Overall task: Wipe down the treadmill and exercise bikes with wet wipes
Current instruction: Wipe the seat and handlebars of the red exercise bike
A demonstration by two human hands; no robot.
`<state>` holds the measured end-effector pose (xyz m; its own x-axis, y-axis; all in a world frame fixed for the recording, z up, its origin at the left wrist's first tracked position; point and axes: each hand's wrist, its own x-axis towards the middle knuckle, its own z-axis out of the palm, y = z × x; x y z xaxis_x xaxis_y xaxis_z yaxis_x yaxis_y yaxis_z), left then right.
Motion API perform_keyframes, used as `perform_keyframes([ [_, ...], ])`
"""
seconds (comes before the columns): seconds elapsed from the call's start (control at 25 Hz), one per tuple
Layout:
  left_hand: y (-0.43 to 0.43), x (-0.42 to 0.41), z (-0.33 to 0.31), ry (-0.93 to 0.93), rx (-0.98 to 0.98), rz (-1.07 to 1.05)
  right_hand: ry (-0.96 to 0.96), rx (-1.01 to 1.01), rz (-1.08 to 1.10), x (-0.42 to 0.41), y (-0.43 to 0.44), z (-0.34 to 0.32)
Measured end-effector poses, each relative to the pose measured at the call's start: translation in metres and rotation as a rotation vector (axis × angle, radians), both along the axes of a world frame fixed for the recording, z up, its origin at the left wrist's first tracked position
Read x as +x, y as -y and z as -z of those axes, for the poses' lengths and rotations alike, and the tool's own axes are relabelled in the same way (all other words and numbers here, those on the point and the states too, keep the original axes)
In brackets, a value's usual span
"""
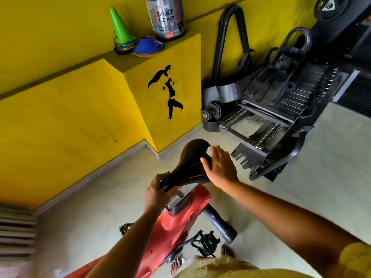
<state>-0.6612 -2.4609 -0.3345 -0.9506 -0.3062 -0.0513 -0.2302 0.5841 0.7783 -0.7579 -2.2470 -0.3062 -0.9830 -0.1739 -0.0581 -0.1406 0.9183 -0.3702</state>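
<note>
Head view: we see the wet wipe [208, 151] pressed flat against the right flank of the saddle [186, 165] under our right hand [219, 167], fingers straight. Our left hand [157, 190] curls round the saddle's near end. Beneath stands the red bike frame [180, 223] on a pale, glossy floor [321, 157]. To the left rises a yellow wall [60, 107], its ledge bearing a green cone [119, 25] and a tub [166, 17]. Far right leans a dark exercise machine [291, 87].
</note>
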Motion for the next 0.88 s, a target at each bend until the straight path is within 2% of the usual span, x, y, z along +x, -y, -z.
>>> perform_keyframes([
  [0.12,0.002,0.001,0.001,-0.007,0.003,0.018,0.064,0.081,-0.131,-0.031,0.004,-0.014],
  [0.24,0.004,0.000,0.001,-0.015,0.022,0.050,-0.019,-0.002,-0.108,-0.016,-0.008,0.002],
  [0.32,0.007,-0.001,0.003,-0.022,0.020,0.079,-0.043,-0.199,0.091,0.012,-0.011,0.016],
  [0.48,0.015,-0.002,0.010,-0.047,0.042,0.173,0.123,-0.726,0.485,0.056,0.022,0.031],
  [0.56,0.018,-0.003,0.013,-0.068,0.049,0.218,0.130,-0.846,0.579,0.062,0.047,0.029],
  [0.72,0.024,-0.003,0.009,-0.090,0.058,0.307,0.127,-0.816,0.657,0.074,0.089,0.023],
  [0.88,0.028,-0.003,0.005,-0.056,0.181,0.390,0.048,-0.759,0.540,0.099,0.128,0.030],
])
